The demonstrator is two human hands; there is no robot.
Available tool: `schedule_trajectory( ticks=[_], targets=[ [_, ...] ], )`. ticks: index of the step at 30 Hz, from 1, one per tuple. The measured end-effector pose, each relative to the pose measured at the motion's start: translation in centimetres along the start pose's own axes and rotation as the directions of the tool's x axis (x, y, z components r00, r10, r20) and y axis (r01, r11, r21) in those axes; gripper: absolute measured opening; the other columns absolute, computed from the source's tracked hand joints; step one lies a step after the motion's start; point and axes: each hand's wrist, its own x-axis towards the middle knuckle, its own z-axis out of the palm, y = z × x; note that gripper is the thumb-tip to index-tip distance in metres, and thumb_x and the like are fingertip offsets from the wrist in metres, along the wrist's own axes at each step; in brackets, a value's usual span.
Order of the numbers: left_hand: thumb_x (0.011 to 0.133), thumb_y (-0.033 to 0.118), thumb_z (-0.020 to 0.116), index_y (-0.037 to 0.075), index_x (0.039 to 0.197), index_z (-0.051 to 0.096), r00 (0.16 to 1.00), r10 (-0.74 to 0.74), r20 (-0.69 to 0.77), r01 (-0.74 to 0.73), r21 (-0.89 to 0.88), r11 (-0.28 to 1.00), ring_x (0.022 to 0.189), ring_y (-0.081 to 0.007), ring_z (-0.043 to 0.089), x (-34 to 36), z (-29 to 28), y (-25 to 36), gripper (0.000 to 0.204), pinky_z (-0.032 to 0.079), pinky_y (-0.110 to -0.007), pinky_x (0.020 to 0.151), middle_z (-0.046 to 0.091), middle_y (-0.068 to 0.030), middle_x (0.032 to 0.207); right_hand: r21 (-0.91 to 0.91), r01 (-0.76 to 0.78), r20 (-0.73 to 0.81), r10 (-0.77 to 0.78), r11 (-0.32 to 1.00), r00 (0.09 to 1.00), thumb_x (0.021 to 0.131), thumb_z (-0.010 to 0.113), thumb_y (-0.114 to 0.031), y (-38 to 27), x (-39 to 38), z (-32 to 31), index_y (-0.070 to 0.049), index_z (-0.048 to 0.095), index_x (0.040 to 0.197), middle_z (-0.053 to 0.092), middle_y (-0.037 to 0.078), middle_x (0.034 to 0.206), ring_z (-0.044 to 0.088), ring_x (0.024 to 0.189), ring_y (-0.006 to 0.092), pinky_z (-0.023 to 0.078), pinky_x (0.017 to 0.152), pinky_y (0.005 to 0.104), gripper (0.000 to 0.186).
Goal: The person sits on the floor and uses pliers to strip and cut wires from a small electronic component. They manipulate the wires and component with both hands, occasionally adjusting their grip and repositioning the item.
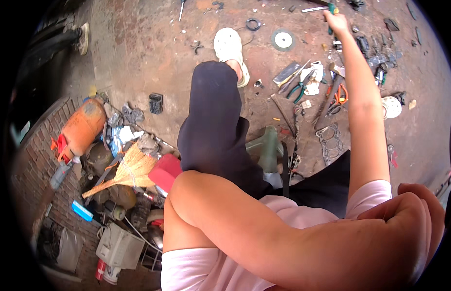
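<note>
My right arm stretches to the far right, where my right hand (336,23) is closed at a green-handled tool (330,10) low over the floor; its exact kind is too small to tell. Bent across my chest, my left arm brings my left hand (410,213) close up at the lower right. Its fingers are curled, and whatever may be in them is hidden. Along my right forearm lie a hammer (332,92), orange-handled pliers (340,94), green-handled pliers (297,91), a white rag (313,80) and a flat metal gasket (330,144).
A cutting disc (283,40) and a black ring (253,24) lie on the stained floor. Small parts (380,58) are scattered at far right. On the left are an orange gas cylinder (84,123), a straw broom (131,167) and a red scoop (165,173). Another person's foot (84,39) shows far left.
</note>
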Motion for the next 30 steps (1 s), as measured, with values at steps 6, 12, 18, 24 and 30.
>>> schedule_trajectory(
  ticks=[6, 12, 18, 24, 30],
  targets=[
    [0.062, 0.016, 0.064, 0.006, 0.063, 0.063, 0.995, -0.066, 0.079, 0.064, 0.033, 0.997, 0.054, -0.0209, 0.055, -0.2, 1.2, -2.2, 0.010, 0.038, -0.034, 0.043, 0.058, -0.0080, 0.060, 0.144, -0.010, 0.040, 0.004, 0.990, 0.999, 0.085, 0.053, -0.044, 2.1, 0.1, 1.7, -0.003, 0.069, 0.079, 0.064, 0.011, 0.066, 0.061, 0.066, 0.0218, 0.047, 0.066, 0.0367, 0.045],
    [0.061, 0.018, 0.063, 0.007, 0.062, 0.063, 0.983, -0.035, 0.179, 0.035, -0.001, 0.999, 0.054, -0.0219, 0.055, -0.4, 0.9, -0.7, 0.011, 0.037, -0.035, 0.042, 0.058, -0.0085, 0.060, 0.314, -0.151, 0.119, 0.119, 0.937, 0.986, 0.076, 0.060, -0.041, 8.8, -10.9, 3.0, -0.003, 0.069, 0.080, 0.066, 0.006, 0.076, 0.059, 0.072, 0.0170, 0.044, 0.069, 0.0295, 0.039],
    [0.060, 0.017, 0.062, 0.011, 0.064, 0.066, 0.891, -0.124, 0.436, 0.198, -0.128, 0.972, 0.053, -0.0209, 0.056, -2.8, 5.1, 1.5, 0.008, 0.037, -0.036, 0.042, 0.060, -0.0050, 0.059, -0.313, 0.049, 0.035, -0.041, 0.948, 0.999, 0.074, 0.065, -0.040, 13.0, -26.0, 2.9, 0.004, 0.067, 0.074, 0.062, 0.026, 0.087, 0.060, 0.086, 0.0372, 0.047, 0.082, 0.0408, 0.044],
    [0.058, 0.008, 0.063, -0.004, 0.082, 0.068, 0.388, -0.366, 0.846, 0.038, 0.383, 0.923, 0.056, -0.0194, 0.060, -4.8, 9.6, -1.3, 0.027, 0.039, -0.030, 0.034, 0.064, -0.0207, 0.081, -0.478, -0.271, -0.278, 0.149, 0.835, 0.949, 0.074, 0.069, -0.035, 15.7, -32.3, 3.7, 0.000, 0.069, 0.088, 0.054, 0.020, 0.109, 0.051, 0.104, 0.0355, 0.044, 0.090, 0.0434, 0.038],
    [0.057, 0.007, 0.066, -0.002, 0.078, 0.069, 0.301, -0.156, 0.941, 0.128, 0.122, 0.984, 0.066, -0.0222, 0.063, -7.0, 13.1, -0.8, 0.023, 0.045, -0.030, 0.044, 0.063, -0.0162, 0.079, -0.325, -0.503, -0.409, 0.361, 0.801, 0.838, 0.069, 0.071, -0.026, 13.9, -34.0, 6.4, -0.003, 0.060, 0.106, 0.047, 0.019, 0.121, 0.045, 0.113, 0.0361, 0.037, 0.097, 0.0449, 0.045]
  ],
)
